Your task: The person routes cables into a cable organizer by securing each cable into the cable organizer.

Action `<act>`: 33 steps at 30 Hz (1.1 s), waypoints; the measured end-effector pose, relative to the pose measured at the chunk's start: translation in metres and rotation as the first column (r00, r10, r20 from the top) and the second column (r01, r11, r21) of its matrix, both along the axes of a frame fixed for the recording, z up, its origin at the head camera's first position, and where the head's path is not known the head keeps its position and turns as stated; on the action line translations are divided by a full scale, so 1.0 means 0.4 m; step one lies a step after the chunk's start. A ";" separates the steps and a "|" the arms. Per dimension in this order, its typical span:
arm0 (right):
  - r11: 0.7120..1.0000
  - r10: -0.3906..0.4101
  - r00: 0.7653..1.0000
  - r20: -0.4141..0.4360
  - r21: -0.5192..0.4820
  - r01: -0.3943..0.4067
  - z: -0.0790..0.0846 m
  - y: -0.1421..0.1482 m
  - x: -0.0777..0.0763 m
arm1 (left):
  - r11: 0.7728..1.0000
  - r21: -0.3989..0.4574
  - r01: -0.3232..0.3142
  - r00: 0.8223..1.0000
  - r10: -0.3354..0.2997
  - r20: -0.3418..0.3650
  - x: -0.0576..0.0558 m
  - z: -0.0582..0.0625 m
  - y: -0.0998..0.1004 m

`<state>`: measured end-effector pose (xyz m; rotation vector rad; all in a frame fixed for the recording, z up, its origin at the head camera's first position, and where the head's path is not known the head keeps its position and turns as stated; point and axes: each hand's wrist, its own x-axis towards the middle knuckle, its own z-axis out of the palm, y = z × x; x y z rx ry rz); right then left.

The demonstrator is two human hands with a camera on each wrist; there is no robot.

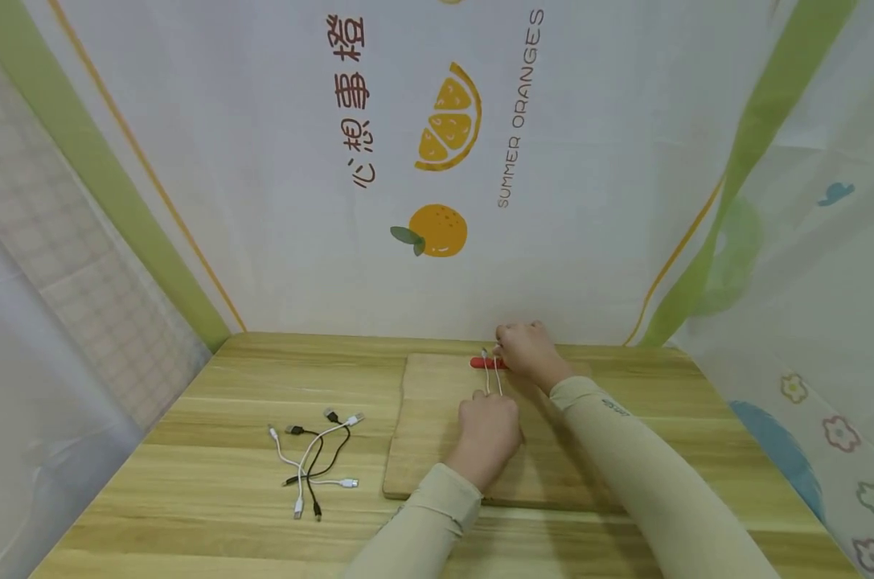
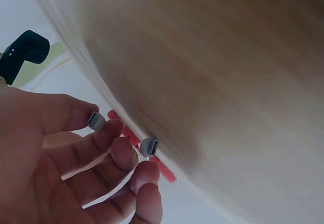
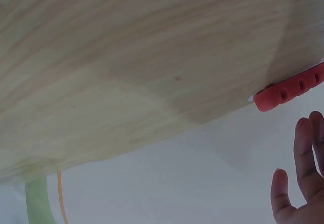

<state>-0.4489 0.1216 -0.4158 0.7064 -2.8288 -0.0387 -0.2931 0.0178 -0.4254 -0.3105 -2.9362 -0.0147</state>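
Note:
My left hand [image 1: 489,430] is over the cutting board, with curled fingers holding two pale cable ends. In the left wrist view, one grey connector [image 2: 96,121] is pinched between thumb and index finger, while the other connector [image 2: 149,147] shows beside the further fingertips. Two white cable lengths [image 1: 488,374] run from this hand up to a red slotted strip [image 1: 478,363] on the board's far part. My right hand [image 1: 529,352] is at the strip's right side, covering part of it. The right wrist view shows its fingers [image 3: 304,150] loosely extended below the strip's end, thumb apart.
The wooden cutting board [image 1: 425,434] lies on the wood-grain table [image 1: 212,482]. Left of it, several black and white USB cables [image 1: 309,466] lie crossed over one another. A white printed curtain [image 1: 299,265] hangs behind the table's far edge.

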 end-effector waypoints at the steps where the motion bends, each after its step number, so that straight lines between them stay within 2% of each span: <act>1: 1.000 -0.008 1.000 0.008 -0.006 0.008 -0.002 0.001 0.000 | 1.000 -0.001 -0.001 1.000 0.001 -0.001 -0.001 0.000 0.000; 6: 0.999 -0.037 0.998 0.044 -0.020 0.038 -0.013 0.004 0.001 | 1.000 -0.015 -0.017 0.999 0.017 0.037 -0.003 0.000 0.006; 11: 0.998 -0.055 0.997 0.055 -0.034 0.057 -0.017 -0.004 0.001 | 0.998 -0.042 -0.041 0.993 0.045 0.107 -0.007 0.008 0.007; 16: 0.997 -0.065 0.996 0.064 -0.044 0.068 -0.014 -0.023 0.000 | 0.996 -0.060 -0.069 0.980 0.079 0.183 -0.014 0.023 -0.001; 25: 0.993 -0.098 0.993 0.060 -0.056 0.102 -0.015 -0.043 -0.012 | 0.989 -0.096 -0.114 0.957 0.135 0.256 -0.025 0.050 -0.009; 33: 0.989 -0.122 0.987 0.107 -0.073 0.130 -0.020 -0.049 -0.017 | 0.984 -0.152 -0.091 0.936 0.136 0.324 -0.034 0.058 -0.015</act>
